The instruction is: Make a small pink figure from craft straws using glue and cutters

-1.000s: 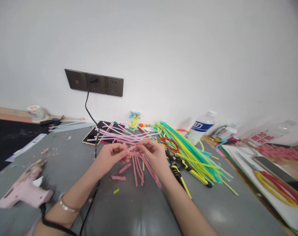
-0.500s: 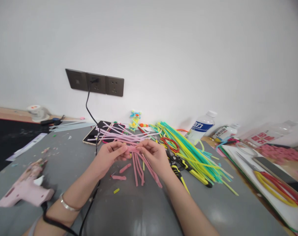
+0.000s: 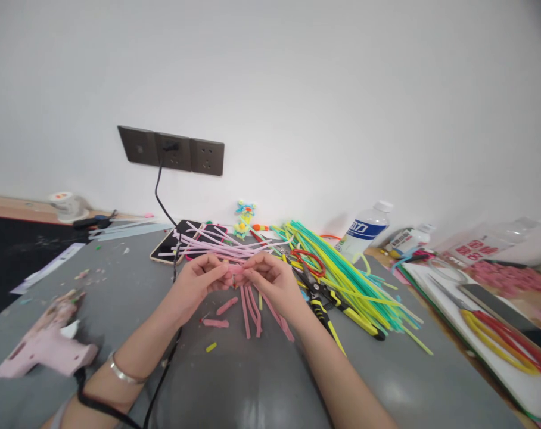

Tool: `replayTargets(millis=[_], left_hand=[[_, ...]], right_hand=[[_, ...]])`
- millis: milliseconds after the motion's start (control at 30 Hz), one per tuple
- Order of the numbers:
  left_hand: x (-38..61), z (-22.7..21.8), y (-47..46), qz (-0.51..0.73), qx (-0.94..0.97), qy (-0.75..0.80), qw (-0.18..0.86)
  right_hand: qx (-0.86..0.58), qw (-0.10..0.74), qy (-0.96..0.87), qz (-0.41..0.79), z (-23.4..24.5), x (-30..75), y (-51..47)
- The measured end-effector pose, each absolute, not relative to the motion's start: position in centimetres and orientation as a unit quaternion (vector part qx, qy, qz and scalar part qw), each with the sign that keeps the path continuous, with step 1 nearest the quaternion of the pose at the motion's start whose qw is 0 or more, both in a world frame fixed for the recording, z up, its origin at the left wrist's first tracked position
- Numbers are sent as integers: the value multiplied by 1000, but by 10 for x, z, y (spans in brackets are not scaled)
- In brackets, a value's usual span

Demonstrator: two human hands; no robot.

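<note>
A short pink pipe cleaner piece (image 3: 235, 270) is pinched at its two ends above the table. My left hand (image 3: 196, 286) closes thumb and fingers on one end, and my right hand (image 3: 273, 281) grips the other. Longer pink pipe cleaners (image 3: 247, 316) lie just below the hands, partly covered by the right one. Two short folded pink pieces (image 3: 226, 306) rest nearer to me, with a small yellow piece (image 3: 211, 347) below them. Lilac pipe cleaners (image 3: 199, 244) spread out behind my fingers, partly over a phone (image 3: 165, 247).
Yellow-handled pliers (image 3: 326, 316) and a bundle of green and yellow pipe cleaners (image 3: 346, 274) lie to the right. A pink glue gun (image 3: 47, 348) is at left, its black cord (image 3: 105, 405) near my left forearm. A bottle (image 3: 364, 229) and scissors (image 3: 498, 342) are farther right.
My right hand has shifted slightly left, closer to my left hand, so less of the pink piece shows between them. The things on the table have not moved.
</note>
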State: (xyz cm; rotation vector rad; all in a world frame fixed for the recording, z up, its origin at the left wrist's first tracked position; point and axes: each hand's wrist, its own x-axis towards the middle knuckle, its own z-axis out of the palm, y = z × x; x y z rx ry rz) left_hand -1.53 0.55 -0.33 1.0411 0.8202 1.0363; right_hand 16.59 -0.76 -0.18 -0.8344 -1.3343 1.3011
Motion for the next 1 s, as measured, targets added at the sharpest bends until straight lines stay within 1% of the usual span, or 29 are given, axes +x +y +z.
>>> replayTargets(millis=[167,333,433,600,833,1000], left_hand=[[-16,-3,5,448,472,359,669],[-17,0,6,441,559,366,599],[-17,0,7,426,595,367,574],[-16,-5,8,459,565,377,573],[-14,-11,10,516,529,384,553],[-15,-11,9,522,535,384,542]], right_hand=[[-359,526,-512,576,-1,170,-5],[-373,511,-474,613,0,173,-3],[-375,499,-475,620,1,175,-3],[-363,464,-498,637,1,176,-3],[-336,449,-517,647,2,175,-5],[-343,437,-530,641,4,176,-7]])
